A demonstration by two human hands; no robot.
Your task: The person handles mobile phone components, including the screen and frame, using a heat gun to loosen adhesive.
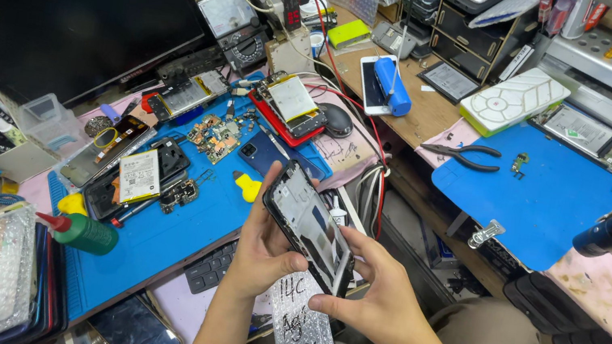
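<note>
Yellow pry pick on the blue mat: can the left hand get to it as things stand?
Probably yes, once freed. The left hand grips the opened phone frame together with the right hand. The yellow pry pick lies uncovered on the blue mat just beyond the left fingertips, nothing between.

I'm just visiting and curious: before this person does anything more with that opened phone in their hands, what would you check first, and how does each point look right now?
1. Both hands on the phone frame: ok. The left hand grips its lower edge, the right hand its lower right corner.
2. Frame held above the lap, not resting on the bench: ok.
3. Bubble-wrap bag hanging beneath the hands: not ok, it looks loosely held.
4. Free space on the blue mat to set the frame down: ok.
5. Loose parts on the mat, such as the circuit board: cannot tell whether any belong to this phone.
6. Pliers within reach: ok.
</note>
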